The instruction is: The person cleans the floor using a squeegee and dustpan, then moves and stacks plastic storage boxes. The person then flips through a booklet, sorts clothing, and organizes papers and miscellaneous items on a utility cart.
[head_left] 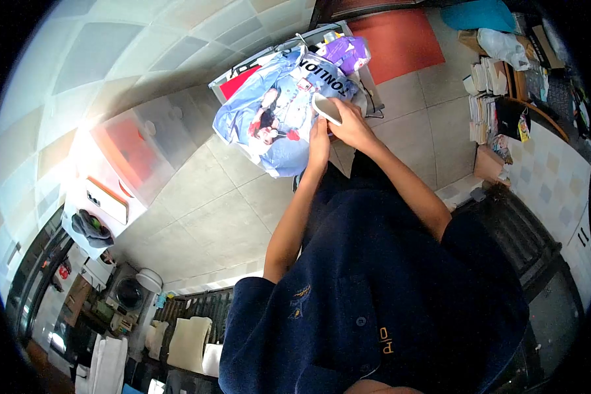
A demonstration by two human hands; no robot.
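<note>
A white oval object (327, 109) with a pale rim is held up in front of me; its exact kind I cannot make out. My right hand (353, 125) is closed around its right side. At its lower end my left hand (318, 139) grips it, fingers partly hidden. Just beyond and to the left lies a light blue printed plastic bag (259, 121) with dark lettering and a picture on it. A purple packet (345, 54) rests at the bag's far end.
Clear plastic drawers (132, 154) stand by the tiled wall at left, near a white phone (106, 199). A red mat (397, 44) lies on the tiled floor (210, 197). Stacked books (482, 98) are at right, and a dark rack (512, 230) is below them.
</note>
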